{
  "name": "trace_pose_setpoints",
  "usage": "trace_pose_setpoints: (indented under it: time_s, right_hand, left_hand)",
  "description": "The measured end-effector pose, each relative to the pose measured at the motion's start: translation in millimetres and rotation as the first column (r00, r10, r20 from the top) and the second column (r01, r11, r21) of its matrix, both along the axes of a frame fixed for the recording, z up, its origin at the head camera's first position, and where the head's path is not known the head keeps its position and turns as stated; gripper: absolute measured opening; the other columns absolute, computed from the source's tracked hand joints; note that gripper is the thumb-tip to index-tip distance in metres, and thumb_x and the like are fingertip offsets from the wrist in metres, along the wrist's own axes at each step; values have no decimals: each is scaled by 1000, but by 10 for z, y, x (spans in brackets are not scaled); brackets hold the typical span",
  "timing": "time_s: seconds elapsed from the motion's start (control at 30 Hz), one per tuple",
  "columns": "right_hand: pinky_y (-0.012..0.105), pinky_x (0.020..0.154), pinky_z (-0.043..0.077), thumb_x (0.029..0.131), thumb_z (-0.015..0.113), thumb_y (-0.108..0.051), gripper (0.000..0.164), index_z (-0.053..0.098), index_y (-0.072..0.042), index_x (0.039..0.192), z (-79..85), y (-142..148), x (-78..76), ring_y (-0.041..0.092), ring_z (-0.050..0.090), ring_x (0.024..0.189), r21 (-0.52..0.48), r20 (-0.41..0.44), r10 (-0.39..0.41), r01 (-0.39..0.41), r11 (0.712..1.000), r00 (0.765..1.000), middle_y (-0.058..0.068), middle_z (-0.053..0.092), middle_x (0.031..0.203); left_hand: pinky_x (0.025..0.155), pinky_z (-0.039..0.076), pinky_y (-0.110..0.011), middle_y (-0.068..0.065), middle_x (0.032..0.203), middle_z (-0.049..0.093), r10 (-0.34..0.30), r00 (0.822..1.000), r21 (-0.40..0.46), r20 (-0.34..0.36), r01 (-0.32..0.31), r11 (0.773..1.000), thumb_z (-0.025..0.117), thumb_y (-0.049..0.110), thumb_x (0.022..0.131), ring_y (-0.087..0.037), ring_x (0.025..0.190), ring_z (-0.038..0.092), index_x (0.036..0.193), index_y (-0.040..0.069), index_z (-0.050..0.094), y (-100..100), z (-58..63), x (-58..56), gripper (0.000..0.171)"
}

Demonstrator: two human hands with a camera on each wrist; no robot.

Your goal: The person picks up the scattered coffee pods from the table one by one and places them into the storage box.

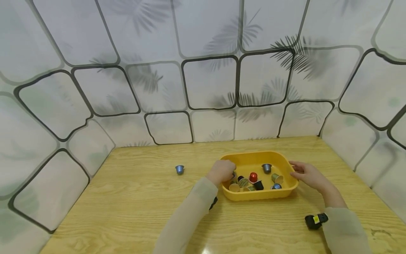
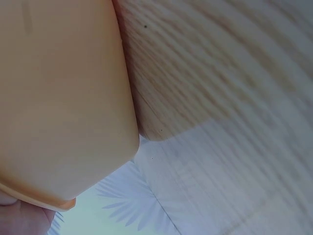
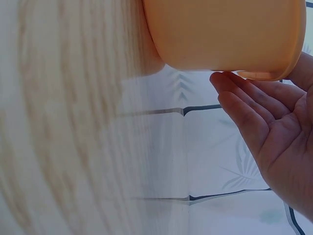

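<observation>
My left hand (image 1: 221,171) reaches over the left end of a yellow tray (image 1: 260,194), its fingers bent down inside among the coffee capsules. A dark capsule (image 1: 234,175) shows right at these fingers; I cannot tell if they pinch it. At the tray's right end, my right hand (image 1: 309,175) touches the rim, fingers fairly straight along the outside in the right wrist view. Inside lie a red capsule (image 1: 253,177), a grey-blue capsule (image 1: 266,168), a green capsule (image 1: 277,178), a bright blue capsule (image 1: 276,186), a black capsule (image 1: 258,185) and several others.
A single blue capsule (image 1: 179,169) stands on the wooden table (image 1: 133,197), left of the tray. Patterned cloth (image 1: 209,84) hangs behind the table and along both sides. Dark wrist cameras sit on both forearms.
</observation>
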State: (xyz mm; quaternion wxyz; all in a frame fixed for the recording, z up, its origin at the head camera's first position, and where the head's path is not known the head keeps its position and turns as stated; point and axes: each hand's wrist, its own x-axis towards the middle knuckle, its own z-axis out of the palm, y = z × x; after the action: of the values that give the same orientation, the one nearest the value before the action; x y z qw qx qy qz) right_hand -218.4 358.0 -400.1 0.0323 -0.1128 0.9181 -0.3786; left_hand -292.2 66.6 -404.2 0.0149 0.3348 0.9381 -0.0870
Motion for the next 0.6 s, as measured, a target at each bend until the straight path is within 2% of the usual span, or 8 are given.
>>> trace_pose_setpoints:
  time_s: [0.6]
  right_hand:
    - [48,81,42,91,50,-16,53,31,17,128,-12,10,1,48,41,108,1,-10,4,-4,1000,1000,37,40,120]
  left_hand:
    - [53,38,-23,6,65,52,-10,1000,-21,10,10,1000,53,20,89,-10,57,44,75,17,60,8,5,8,16]
